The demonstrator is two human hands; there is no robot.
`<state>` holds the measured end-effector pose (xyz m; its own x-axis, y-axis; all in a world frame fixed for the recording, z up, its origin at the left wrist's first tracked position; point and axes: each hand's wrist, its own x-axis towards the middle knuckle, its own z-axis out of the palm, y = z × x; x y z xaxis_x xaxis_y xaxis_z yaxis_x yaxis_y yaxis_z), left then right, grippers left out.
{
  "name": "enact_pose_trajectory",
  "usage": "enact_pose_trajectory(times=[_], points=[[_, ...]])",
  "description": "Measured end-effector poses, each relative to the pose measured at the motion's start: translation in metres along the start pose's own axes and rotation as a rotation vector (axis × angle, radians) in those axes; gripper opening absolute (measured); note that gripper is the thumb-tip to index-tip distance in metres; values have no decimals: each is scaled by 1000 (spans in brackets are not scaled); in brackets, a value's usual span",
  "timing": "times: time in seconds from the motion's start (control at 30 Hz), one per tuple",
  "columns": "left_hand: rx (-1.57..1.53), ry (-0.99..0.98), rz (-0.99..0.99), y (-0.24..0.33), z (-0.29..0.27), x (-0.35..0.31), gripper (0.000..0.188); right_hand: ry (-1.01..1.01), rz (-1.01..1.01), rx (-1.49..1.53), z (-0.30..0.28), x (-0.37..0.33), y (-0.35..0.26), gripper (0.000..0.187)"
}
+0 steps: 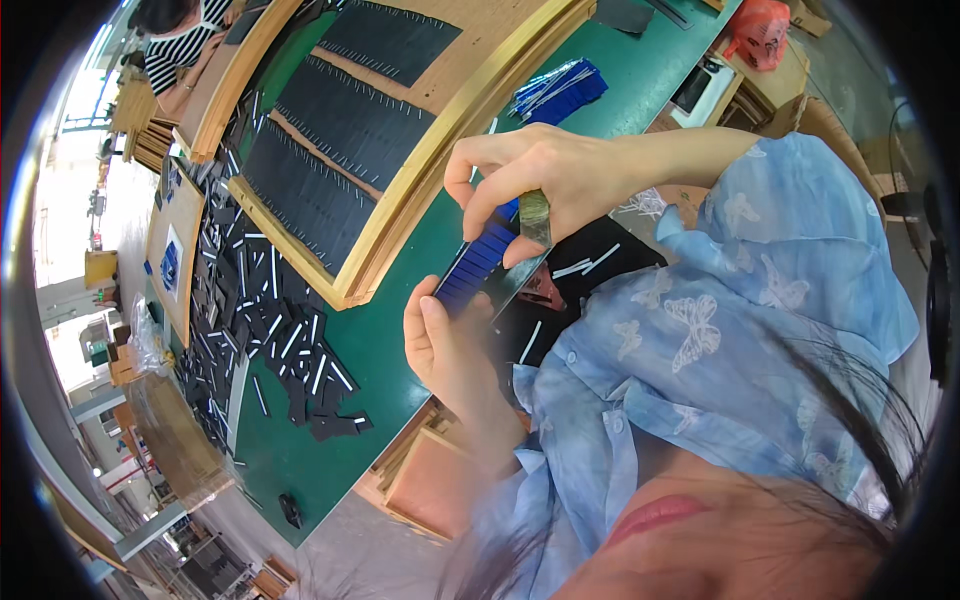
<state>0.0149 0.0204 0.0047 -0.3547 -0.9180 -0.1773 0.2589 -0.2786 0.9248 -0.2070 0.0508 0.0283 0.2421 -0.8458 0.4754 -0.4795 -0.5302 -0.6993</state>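
left hand (450, 345): closest in, fingers wrapped around the lower end of a blue ribbed strip (478, 268), thumb lying along its edge — looks like it steadies the piece for the other hand.
right hand (530, 185): just above, fingers curled narrow and pinched on the strip's upper end; thumb presses a flat metal blade (535, 225) against it, apparently so the edge bears on the strip.
blue strip: held in the air between both hands, tilted, over the near edge of the green table (400, 330), not resting on it.
sleeve (760, 270): light blue with a butterfly print, covers the right arm up to the wrist.
loose parts: small black and white strips (280, 340) scattered on the green top left of the hands, well apart from them.
wooden tray (420, 170): beyond the hands, rim raised, with sheets of black pieces (345, 120) laid in rows — the rim likely keeps them from sliding off.
blue pile (560, 90): more blue strips stacked farther back, within arm's reach.
far end: another person in a striped top (185, 45) at the table's far corner; their hands can't be made out.
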Motion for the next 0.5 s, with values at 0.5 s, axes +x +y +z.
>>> enact_pose_trajectory(times=[0.5], points=[[-43, -4, -7, -3, -4, 1, 30, 17, -4, 55, 4, 0, 0, 31]])
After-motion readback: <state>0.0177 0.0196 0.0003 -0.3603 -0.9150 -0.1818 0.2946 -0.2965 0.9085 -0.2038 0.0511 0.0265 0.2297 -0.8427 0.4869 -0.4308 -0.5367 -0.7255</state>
